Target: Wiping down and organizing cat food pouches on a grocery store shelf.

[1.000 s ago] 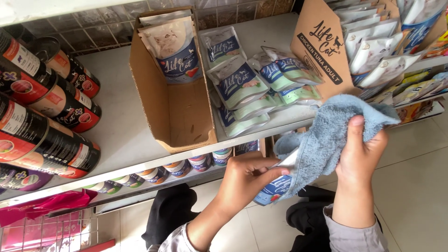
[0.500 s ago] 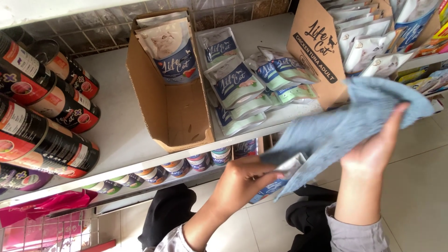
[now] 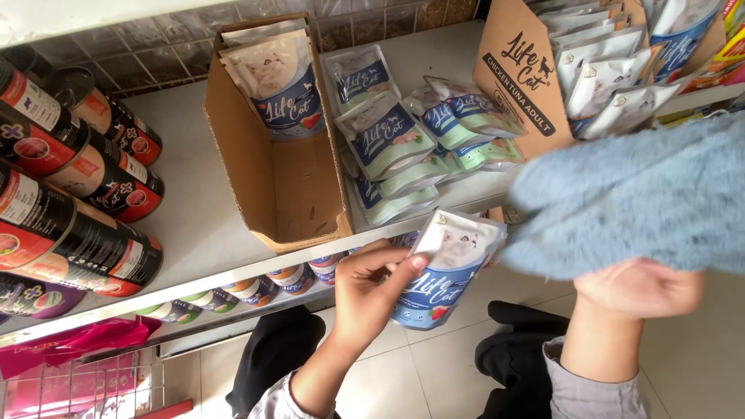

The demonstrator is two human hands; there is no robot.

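Pouch (image 3: 448, 268) pinched in the left hand (image 3: 371, 289) should stay steady while the right hand (image 3: 636, 289), gripping the blue cloth (image 3: 636, 194), wipes it flat.

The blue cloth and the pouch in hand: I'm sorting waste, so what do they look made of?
Fuzzy pale-blue cloth: probably microfibre or fleece, judging by its matte, napped pile. White-and-blue cat-food pouch in the left hand: seemingly glossy plastic or foil laminate, with sheen and sealed edges.

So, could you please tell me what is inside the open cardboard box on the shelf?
Inside the cardboard box, one cat-food pouch stands at the back; the remainder shows bare cardboard. Anything behind that pouch is covered.
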